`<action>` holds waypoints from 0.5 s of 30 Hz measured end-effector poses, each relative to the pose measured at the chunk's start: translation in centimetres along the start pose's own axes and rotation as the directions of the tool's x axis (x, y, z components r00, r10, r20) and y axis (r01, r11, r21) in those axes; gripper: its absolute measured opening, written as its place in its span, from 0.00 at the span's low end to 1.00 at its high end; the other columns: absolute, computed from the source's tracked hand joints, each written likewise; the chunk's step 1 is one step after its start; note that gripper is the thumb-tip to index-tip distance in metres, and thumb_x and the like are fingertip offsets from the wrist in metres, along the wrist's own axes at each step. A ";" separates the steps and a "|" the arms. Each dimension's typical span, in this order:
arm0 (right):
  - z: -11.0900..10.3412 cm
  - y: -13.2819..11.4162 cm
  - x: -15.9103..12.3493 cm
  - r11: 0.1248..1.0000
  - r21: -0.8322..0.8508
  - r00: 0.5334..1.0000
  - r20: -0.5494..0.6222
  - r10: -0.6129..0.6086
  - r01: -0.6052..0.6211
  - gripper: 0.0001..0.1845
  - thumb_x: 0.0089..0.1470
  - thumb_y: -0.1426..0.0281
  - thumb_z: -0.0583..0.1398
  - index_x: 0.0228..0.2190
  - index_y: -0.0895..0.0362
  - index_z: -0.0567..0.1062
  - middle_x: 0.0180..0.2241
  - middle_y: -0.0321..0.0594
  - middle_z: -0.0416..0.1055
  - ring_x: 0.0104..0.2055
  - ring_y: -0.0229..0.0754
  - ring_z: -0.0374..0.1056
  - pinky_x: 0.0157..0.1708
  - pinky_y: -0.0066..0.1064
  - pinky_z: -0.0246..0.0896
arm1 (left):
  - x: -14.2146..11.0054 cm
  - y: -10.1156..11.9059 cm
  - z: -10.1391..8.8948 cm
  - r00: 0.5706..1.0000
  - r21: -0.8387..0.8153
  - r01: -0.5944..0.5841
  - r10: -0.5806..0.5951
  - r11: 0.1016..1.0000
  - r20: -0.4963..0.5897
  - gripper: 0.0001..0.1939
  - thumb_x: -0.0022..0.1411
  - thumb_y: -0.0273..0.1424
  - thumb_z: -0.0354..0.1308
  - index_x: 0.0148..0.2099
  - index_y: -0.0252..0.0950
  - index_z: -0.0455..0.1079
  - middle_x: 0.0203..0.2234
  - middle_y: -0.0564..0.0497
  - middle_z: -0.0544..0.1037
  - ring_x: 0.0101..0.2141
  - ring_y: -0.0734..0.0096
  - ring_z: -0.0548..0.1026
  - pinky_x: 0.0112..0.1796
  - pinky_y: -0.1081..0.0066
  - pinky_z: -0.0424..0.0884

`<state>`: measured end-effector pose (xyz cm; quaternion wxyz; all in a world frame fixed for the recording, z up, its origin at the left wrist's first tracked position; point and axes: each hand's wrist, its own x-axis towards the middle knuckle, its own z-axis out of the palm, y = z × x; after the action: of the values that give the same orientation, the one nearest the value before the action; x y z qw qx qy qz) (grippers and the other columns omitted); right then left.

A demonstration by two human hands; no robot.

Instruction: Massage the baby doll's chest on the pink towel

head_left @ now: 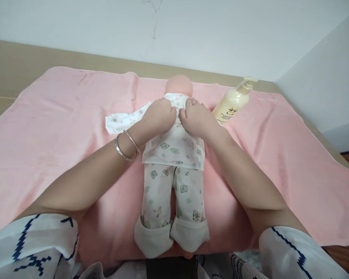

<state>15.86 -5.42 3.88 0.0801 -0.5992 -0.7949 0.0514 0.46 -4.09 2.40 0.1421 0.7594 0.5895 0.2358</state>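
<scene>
A baby doll lies lengthwise in front of me, its smooth bald head (179, 84) at the far end and its face not showing. It wears a white printed shirt (174, 150) and matching trousers (159, 190) with wide turned-up cuffs. On the upper part of the shirt, my left hand (160, 115) is closed, thumb and curled fingers gripping the cloth. Close beside it, my right hand (198, 118) pinches the same shirt, its thumb nearly meeting the left one. One shirt sleeve (122, 121) stretches flat to the left. The doll's other arm is hidden behind my right hand.
A pale yellow pump bottle (232, 101) lies tilted right of the doll, just beyond my right hand. Beneath everything spreads a wrinkled pink blanket (58, 128) over a wooden surface (6, 69). A white wall (90, 27) rises behind.
</scene>
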 end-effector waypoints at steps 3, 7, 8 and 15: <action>-0.1 -2.1 -1.6 0.995 -0.070 0.996 -0.028 -0.080 0.078 0.35 0.71 0.70 0.45 0.69 0.81 0.60 0.72 0.75 0.59 0.77 0.69 0.57 0.74 0.59 0.56 | 0.6 -0.1 -0.5 0.996 0.023 0.079 -0.079 0.997 0.034 0.20 0.73 0.34 0.45 0.40 0.35 0.78 0.39 0.38 0.83 0.44 0.50 0.79 0.52 0.51 0.76; 0.5 -3.4 -2.2 0.996 -0.046 0.995 -0.062 -0.081 0.078 0.33 0.69 0.75 0.44 0.68 0.78 0.64 0.72 0.72 0.61 0.78 0.66 0.54 0.75 0.57 0.54 | 0.9 -0.8 0.2 0.996 0.027 0.088 -0.088 0.996 -0.022 0.23 0.74 0.35 0.41 0.41 0.37 0.78 0.41 0.37 0.84 0.45 0.52 0.79 0.52 0.55 0.75; 0.7 -3.3 -2.0 0.998 -0.022 0.995 -0.077 -0.067 0.065 0.32 0.69 0.74 0.44 0.68 0.76 0.65 0.72 0.70 0.61 0.78 0.66 0.55 0.75 0.58 0.54 | 0.8 -1.0 0.5 0.997 0.037 0.071 -0.069 0.997 -0.037 0.23 0.75 0.35 0.41 0.41 0.37 0.78 0.42 0.38 0.83 0.46 0.51 0.79 0.53 0.55 0.75; 0.6 -0.5 0.9 0.993 0.084 0.992 -0.086 0.091 -0.083 0.29 0.72 0.68 0.43 0.59 0.71 0.73 0.64 0.68 0.70 0.70 0.65 0.65 0.70 0.59 0.60 | -1.2 1.5 0.1 0.999 0.150 0.030 -0.024 0.988 -0.046 0.18 0.73 0.30 0.45 0.43 0.33 0.78 0.39 0.36 0.81 0.47 0.46 0.80 0.53 0.52 0.76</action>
<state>14.99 -4.68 3.42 0.1371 -0.6313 -0.7610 0.0597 1.54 -5.59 2.80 0.0744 0.7545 0.6189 0.2054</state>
